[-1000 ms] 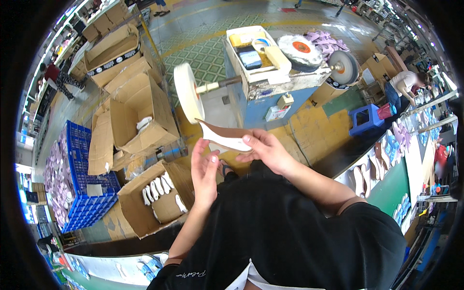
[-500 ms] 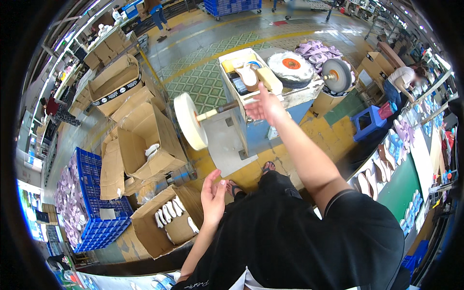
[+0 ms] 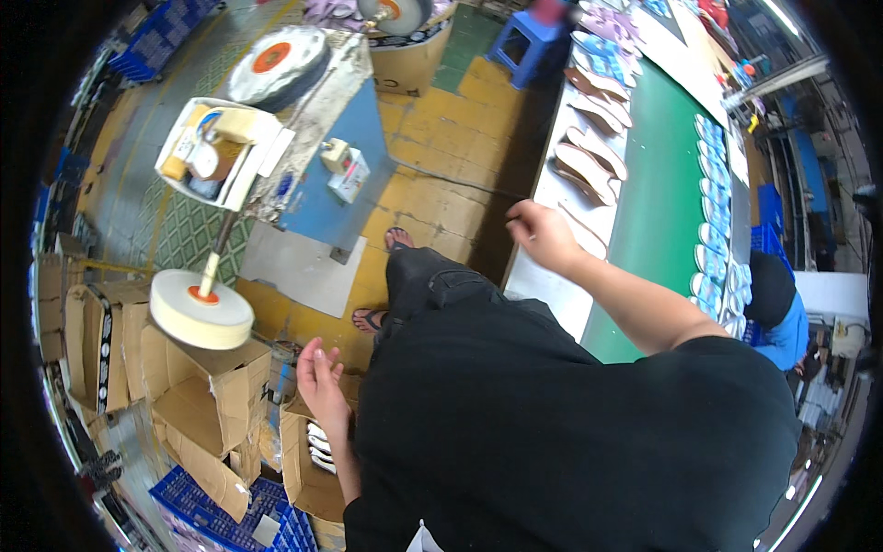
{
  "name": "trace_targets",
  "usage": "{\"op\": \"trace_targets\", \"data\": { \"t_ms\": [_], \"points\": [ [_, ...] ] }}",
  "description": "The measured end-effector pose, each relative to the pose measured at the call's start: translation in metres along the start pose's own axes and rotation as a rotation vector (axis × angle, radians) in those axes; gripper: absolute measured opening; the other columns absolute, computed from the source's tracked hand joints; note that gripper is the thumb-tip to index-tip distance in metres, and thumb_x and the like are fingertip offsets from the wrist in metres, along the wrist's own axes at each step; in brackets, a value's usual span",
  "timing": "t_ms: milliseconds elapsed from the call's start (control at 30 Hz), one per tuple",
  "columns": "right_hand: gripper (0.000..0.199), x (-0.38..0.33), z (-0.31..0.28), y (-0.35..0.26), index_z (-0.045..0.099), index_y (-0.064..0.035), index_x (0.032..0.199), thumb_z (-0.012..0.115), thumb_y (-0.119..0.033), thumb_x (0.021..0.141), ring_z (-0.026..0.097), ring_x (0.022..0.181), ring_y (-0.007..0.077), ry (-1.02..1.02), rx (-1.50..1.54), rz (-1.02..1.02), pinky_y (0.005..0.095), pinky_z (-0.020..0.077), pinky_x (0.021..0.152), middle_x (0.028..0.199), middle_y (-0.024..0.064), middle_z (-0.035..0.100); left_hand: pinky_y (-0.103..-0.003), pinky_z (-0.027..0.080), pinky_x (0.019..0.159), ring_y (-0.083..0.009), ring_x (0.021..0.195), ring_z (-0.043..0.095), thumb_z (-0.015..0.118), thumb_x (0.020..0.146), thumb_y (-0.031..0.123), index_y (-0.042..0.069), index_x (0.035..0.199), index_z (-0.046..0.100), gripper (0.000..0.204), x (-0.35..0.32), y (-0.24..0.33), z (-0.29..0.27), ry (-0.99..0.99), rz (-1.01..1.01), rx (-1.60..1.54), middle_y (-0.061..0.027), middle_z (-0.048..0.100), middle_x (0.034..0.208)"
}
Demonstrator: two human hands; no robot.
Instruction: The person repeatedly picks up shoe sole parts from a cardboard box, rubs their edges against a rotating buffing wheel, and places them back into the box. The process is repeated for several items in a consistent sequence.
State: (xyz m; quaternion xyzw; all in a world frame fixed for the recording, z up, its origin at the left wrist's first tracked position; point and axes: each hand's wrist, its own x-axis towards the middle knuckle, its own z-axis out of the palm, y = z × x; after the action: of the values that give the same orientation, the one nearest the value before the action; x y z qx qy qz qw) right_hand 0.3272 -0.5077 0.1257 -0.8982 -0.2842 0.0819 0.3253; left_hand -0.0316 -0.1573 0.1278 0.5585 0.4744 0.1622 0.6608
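Note:
My right hand (image 3: 544,237) is over the white edge strip (image 3: 544,281) of a green-topped bench on the right. Its fingers are loosely bent, and I see nothing held in them. Just beyond it lies a row of brown and tan shoe soles (image 3: 584,168), the nearest one partly hidden by the hand. My left hand (image 3: 322,385) hangs low on the left, fingers apart and holding nothing. Below it, a cardboard box holds several white, sole-shaped pieces (image 3: 319,444). A cream polishing wheel (image 3: 200,310) on a shaft stands beyond that hand.
A blue machine stand (image 3: 336,216) carries a white tub (image 3: 225,189) and a fluffy wheel (image 3: 279,66). Blue sandals (image 3: 710,193) line the bench's far side. Cardboard boxes (image 3: 198,400) and a blue crate (image 3: 235,506) crowd the lower left. A person in blue (image 3: 782,317) is at the right.
My view and body have turned right, toward the bench. My right hand has gone from beside the tub to the soles, its fingers now more bent. The left hand stays low and open.

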Motion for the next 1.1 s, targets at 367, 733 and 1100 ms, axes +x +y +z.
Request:
{"op": "trace_targets", "data": {
  "t_ms": [367,733,1100],
  "points": [
    [0.1,-0.09,-0.054,0.093,0.038,0.0041,0.172,0.09,-0.034,0.096,0.057,0.147,0.0441,-0.281,-0.64,0.505,0.051,0.0518,0.124,0.155,0.025,0.061,-0.035,0.056,0.102,-0.0199,0.124,0.073,0.062,0.123,0.03,0.004,0.151,0.067,0.038,0.028,0.033,0.039,-0.106,0.094,-0.007,-0.0087,0.07,0.153],
    [0.047,0.048,0.001,-0.135,0.067,0.003,0.149,0.069,-0.032,0.117,0.074,0.123,0.0182,-0.393,0.963,0.242,0.0377,0.0602,0.105,0.134,0.013,0.079,-0.033,0.057,0.102,-0.0163,0.124,0.074,0.066,0.122,0.025,0.003,0.153,0.069,0.038,-0.022,0.047,0.022,-0.129,0.141,-0.031,-0.0076,0.076,0.143],
    [0.04,0.029,0.082,-0.324,0.069,0.0022,0.143,0.075,-0.028,0.117,0.074,0.112,0.0116,-1.214,1.121,0.015,0.0319,0.0587,0.103,0.127,0.0042,0.08,-0.053,0.053,0.124,-0.033,0.148,0.066,0.081,0.111,0.031,0.003,0.169,0.049,0.072,-0.058,0.103,0.003,-0.196,0.432,-0.709,-0.021,0.065,0.163]
  ]
}}
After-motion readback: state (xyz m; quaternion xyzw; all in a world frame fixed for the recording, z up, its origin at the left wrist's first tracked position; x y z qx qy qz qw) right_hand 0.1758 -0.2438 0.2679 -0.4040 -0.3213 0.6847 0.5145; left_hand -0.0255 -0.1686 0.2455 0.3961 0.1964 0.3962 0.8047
